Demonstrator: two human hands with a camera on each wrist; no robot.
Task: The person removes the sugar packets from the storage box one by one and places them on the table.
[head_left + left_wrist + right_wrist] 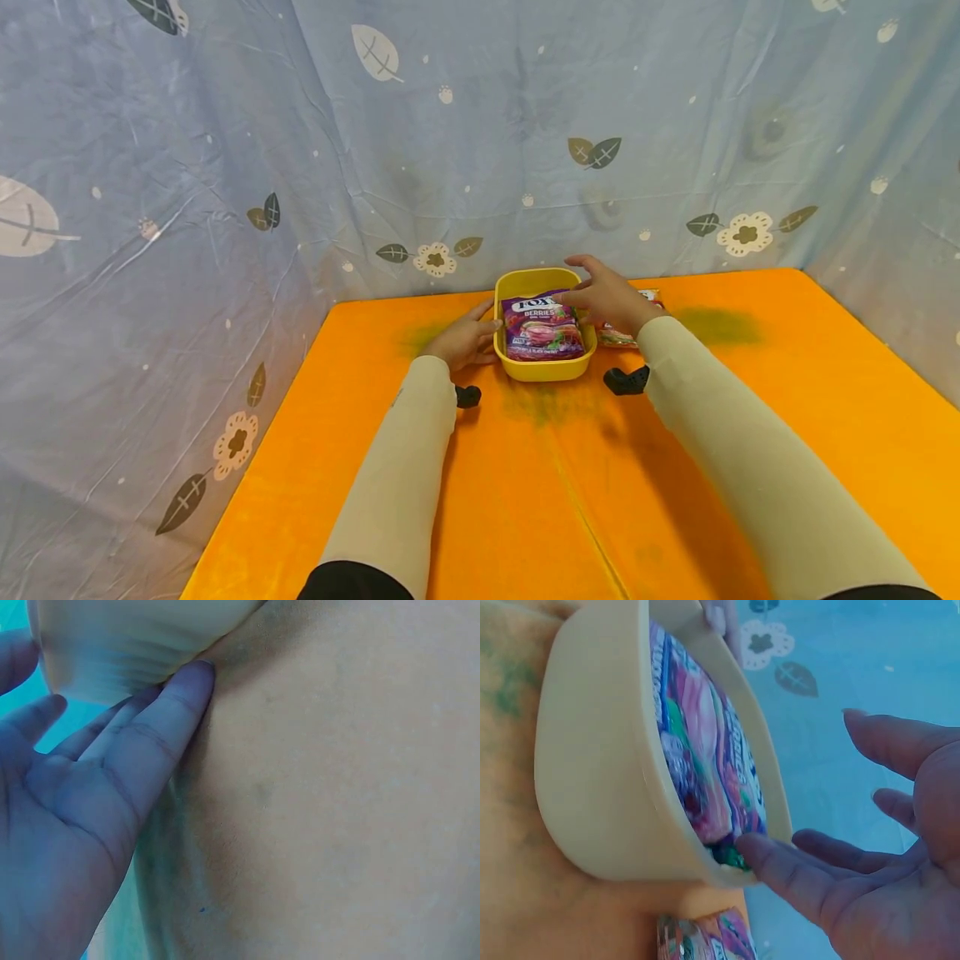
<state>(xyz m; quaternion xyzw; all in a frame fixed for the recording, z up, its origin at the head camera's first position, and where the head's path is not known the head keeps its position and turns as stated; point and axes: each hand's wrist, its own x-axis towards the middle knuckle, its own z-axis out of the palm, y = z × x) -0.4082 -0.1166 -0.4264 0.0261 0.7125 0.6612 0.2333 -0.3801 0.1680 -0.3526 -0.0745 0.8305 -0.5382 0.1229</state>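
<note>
In the head view, a yellow plastic bin stands on the orange cloth near the back. A purple bag of berry candy, printed "FOX'S" and "BERRIES", lies inside it. My left hand holds the bin's left side, thumb at the rim; the left wrist view shows its fingers against the outer wall. My right hand is spread over the right rim. In the right wrist view, its lower fingertips are at the bag's corner and the rim, with thumb and index raised apart.
Another colourful candy packet lies on the cloth just right of the bin, partly hidden by my right hand. A pale blue patterned curtain hangs directly behind. The orange table covering has a lengthwise crease and greenish stains.
</note>
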